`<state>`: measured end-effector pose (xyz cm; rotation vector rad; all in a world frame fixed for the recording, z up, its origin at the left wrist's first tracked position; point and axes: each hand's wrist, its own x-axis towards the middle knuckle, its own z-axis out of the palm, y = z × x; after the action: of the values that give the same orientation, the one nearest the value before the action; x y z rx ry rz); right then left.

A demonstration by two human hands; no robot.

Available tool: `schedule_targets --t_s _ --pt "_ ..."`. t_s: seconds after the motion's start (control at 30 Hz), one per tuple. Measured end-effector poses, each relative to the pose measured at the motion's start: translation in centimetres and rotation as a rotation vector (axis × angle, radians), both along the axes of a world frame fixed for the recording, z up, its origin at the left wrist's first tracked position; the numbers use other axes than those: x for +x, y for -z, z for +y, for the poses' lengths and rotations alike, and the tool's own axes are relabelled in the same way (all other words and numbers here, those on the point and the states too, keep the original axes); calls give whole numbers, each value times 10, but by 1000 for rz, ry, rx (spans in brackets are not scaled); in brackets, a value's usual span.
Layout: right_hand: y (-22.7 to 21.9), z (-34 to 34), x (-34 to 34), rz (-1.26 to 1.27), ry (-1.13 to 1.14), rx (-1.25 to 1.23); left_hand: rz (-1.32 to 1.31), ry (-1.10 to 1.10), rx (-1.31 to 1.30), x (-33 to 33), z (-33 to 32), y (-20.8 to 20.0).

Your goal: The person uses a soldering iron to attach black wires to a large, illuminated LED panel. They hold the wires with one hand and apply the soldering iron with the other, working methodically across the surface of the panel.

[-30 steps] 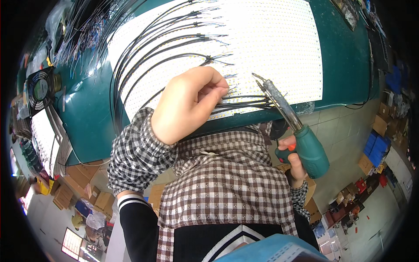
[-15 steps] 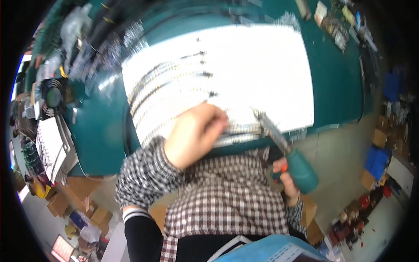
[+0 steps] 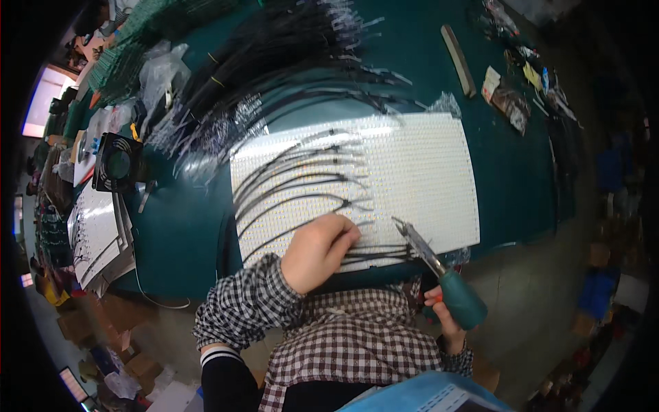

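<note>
A white panel dotted with rows of small yellowish LEDs (image 3: 422, 165) lies on the green table. Several black cables (image 3: 295, 182) curve in over its left half, their thin ends lying near the middle. My left hand (image 3: 317, 250) is closed in a pinch over the lower part of the panel, with a black cable (image 3: 278, 237) running under the fingers and its thin end poking out past the fingertips. In my right hand (image 3: 447, 317), off the panel's near edge, is a green-handled soldering gun (image 3: 461, 299). Its metal tip points up-left, over the panel, a short way right of my left fingers.
A thick bundle of black cables (image 3: 264, 44) lies beyond the panel. To the left stand a small black fan (image 3: 117, 161) and a stack of white panels (image 3: 99, 233). At the back right are a grey bar (image 3: 458, 62) and a plastic bag of small parts (image 3: 509, 108).
The whole view has shifted, so the panel sits lower and the cable bundle behind it shows more. Both hands keep nearly the same places over the panel, and the picture is sharper.
</note>
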<state>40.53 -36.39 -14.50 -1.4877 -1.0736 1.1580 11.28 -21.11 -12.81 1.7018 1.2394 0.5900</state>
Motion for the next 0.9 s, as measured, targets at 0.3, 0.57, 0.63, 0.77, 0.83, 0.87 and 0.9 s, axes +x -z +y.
schedule_targets --t_s 0.3,0.57,0.63,0.77,0.83,0.87,0.9 --pt "-6 3 4 -13 -88 12 -212 -70 -359 -1 5 0" --pt "-11 5 1 5 -54 -14 -68 -49 -380 5 6 -11" --pt "-12 6 2 -34 -83 -2 -8 -14 -276 7 5 -10" --pt "-11 7 2 -38 -73 17 42 -9 -100 16 8 -7" --pt "-10 6 5 -67 -94 34 58 -13 -27 19 10 -4" --pt "-9 5 5 -70 -96 33 80 1 11 20 11 -2" --pt "-9 4 4 -54 -77 17 103 16 50 21 12 2"
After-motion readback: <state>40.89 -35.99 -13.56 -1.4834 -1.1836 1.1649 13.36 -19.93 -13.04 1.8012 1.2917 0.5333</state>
